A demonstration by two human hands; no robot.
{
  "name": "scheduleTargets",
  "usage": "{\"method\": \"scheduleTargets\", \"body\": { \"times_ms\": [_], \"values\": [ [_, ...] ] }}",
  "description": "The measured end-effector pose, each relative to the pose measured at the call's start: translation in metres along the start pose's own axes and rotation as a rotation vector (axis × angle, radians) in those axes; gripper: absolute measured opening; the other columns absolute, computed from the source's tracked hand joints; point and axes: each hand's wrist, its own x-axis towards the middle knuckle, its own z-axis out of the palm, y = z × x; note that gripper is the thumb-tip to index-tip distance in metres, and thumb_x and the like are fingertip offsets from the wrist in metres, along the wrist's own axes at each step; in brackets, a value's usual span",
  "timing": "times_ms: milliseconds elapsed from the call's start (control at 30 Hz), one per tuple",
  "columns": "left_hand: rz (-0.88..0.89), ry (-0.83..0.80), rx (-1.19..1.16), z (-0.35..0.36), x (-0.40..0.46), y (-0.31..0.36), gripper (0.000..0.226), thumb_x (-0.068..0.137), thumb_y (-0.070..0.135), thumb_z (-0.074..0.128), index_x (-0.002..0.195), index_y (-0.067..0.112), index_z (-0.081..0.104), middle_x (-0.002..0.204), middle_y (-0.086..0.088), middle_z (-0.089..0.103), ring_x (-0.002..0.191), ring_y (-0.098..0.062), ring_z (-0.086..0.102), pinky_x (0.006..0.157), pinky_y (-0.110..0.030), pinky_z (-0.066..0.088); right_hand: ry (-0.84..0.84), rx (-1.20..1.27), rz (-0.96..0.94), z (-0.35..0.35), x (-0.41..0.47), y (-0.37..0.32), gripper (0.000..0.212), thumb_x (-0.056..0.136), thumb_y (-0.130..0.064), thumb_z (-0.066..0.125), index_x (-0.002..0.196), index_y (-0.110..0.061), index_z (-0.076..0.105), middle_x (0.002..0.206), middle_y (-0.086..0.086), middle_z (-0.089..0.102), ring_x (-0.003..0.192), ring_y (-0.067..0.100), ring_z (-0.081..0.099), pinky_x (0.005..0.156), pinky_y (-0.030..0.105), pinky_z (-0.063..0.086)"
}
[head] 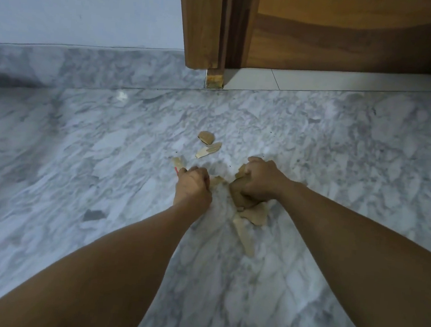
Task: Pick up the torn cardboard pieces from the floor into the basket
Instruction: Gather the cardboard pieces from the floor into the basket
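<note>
Gripping cardboard pieces in curled fingers: right hand; left hand pinching scrap.

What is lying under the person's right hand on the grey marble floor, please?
The right hand grips a bunch of torn brown cardboard pieces; more pieces stick out below it. Whatever lies beneath its palm is covered.
</note>
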Motion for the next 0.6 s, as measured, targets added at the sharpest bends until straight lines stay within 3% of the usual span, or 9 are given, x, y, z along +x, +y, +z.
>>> {"method": "scheduleTargets", "body": {
  "times_ms": [67, 133, 233, 333, 433, 533, 600],
  "values": [
    [-0.022, -0.016, -0.064, -0.002, 0.002, 0.003, 0.026, 0.078, -0.009, 0.045, 0.072, 0.016, 0.045, 0.088, -0.01, 0.057, 0.079, -0.023, 0.051, 0.053, -0.023, 0.037, 0.061, 0.059, 0.001, 0.003, 0.006, -0.002, 0.02, 0.073, -0.016, 0.067, 0.079, 0.0, 0.057, 0.105, 0.017, 0.059, 0.094, 0.031, 0.059, 0.074, 0.036, 0.05],
    [-0.038, -0.033, -0.085, -0.003, 0.002, 0.005, 0.023, 0.081, -0.008, 0.044, 0.083, 0.014, 0.046, 0.084, -0.004, 0.051, 0.074, -0.02, 0.048, 0.051, -0.024, 0.035, 0.101, 0.078, -0.004, 0.006, 0.01, -0.005, 0.012, 0.073, -0.007, 0.066, 0.079, 0.001, 0.06, 0.089, 0.014, 0.057, 0.078, 0.026, 0.055, 0.062, 0.031, 0.044],
    [-0.011, -0.007, -0.039, -0.005, 0.001, 0.005, 0.029, 0.082, -0.007, 0.052, 0.104, 0.013, 0.053, 0.112, -0.006, 0.046, 0.087, -0.02, 0.048, 0.068, -0.025, 0.041, 0.084, 0.085, -0.027, 0.002, 0.01, -0.01, 0.014, 0.078, -0.007, 0.066, 0.091, -0.005, 0.062, 0.093, 0.008, 0.057, 0.083, 0.021, 0.053, 0.058, 0.024, 0.042],
    [0.005, 0.109, 0.165, -0.005, 0.0, -0.001, 0.035, 0.084, 0.01, 0.063, 0.118, 0.013, 0.056, 0.13, -0.006, 0.038, 0.119, -0.026, 0.038, 0.095, -0.032, 0.041, 0.097, 0.164, -0.024, -0.009, 0.007, -0.009, 0.025, 0.081, -0.004, 0.064, 0.101, -0.015, 0.054, 0.102, 0.005, 0.051, 0.089, 0.021, 0.05, 0.053, 0.022, 0.036],
    [-0.101, 0.099, 0.333, -0.009, 0.0, -0.006, 0.031, 0.087, 0.031, 0.062, 0.114, 0.016, 0.061, 0.132, -0.006, 0.039, 0.122, -0.029, 0.033, 0.097, -0.041, 0.037, 0.019, 0.111, 0.004, -0.024, -0.005, -0.007, 0.041, 0.087, -0.009, 0.065, 0.124, -0.009, 0.049, 0.118, 0.012, 0.049, 0.096, 0.023, 0.049, 0.064, 0.028, 0.044],
    [-0.094, 0.051, 0.311, -0.013, 0.002, -0.009, 0.021, 0.091, 0.015, 0.057, 0.11, 0.013, 0.065, 0.125, -0.01, 0.048, 0.114, -0.029, 0.04, 0.091, -0.035, 0.042, -0.069, -0.135, 0.013, -0.023, -0.017, -0.001, 0.047, 0.086, -0.016, 0.07, 0.128, 0.001, 0.055, 0.129, 0.017, 0.054, 0.111, 0.03, 0.057, 0.091, 0.039, 0.052],
    [-0.065, 0.056, 0.259, -0.015, 0.001, -0.008, 0.024, 0.089, 0.002, 0.052, 0.108, 0.008, 0.065, 0.119, -0.013, 0.052, 0.109, -0.031, 0.047, 0.088, -0.033, 0.045, -0.093, -0.192, 0.059, -0.009, -0.019, 0.009, 0.053, 0.08, -0.02, 0.076, 0.126, -0.004, 0.056, 0.127, 0.015, 0.056, 0.11, 0.029, 0.059, 0.089, 0.037, 0.054]
  ]
}}
